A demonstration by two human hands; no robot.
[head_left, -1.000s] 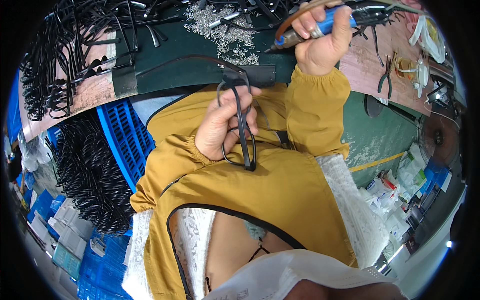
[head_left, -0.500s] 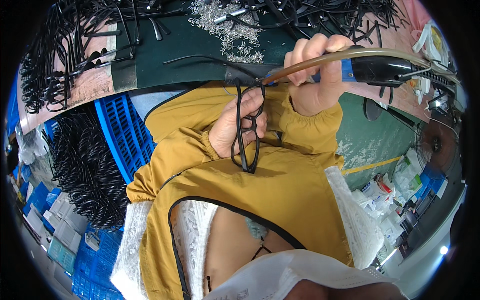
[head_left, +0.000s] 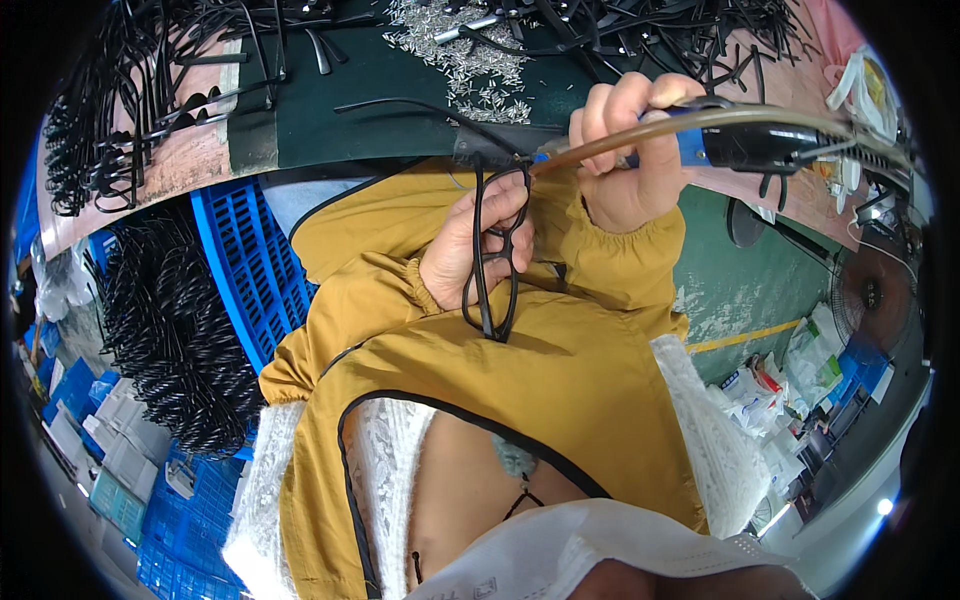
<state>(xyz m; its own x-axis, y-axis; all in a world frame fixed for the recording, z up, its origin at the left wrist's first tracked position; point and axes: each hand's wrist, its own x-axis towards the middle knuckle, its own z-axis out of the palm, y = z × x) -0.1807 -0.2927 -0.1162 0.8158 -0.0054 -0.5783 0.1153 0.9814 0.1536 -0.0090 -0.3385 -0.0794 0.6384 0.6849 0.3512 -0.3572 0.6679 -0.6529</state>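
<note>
My left hand (head_left: pixel 462 238) is closed around a pair of black glasses (head_left: pixel 514 262), held in front of my lap below the table edge. One temple hangs down across the front, while the other reaches out to the left over the table. My right hand (head_left: pixel 632 145) grips a blue and black power screwdriver (head_left: pixel 735 145), which lies nearly level. A brownish, see-through tube (head_left: pixel 660 127) curves along in front of the tool. Its left end is close to the hinge at the top of the glasses; my fingers and the tube partly hide the driver's tip.
A heap of small silvery screws (head_left: pixel 470 70) lies on the dark green mat (head_left: pixel 330 110). Black temples (head_left: pixel 580 30) are piled behind it, and more glasses parts (head_left: pixel 95 130) stand at left. A blue basket (head_left: pixel 240 250) and a black bundle (head_left: pixel 180 340) are left of me.
The glasses and both hands have hardly moved. The tube has shifted a little, and a small blue piece now shows near the hinge. The whole view has moved slightly.
</note>
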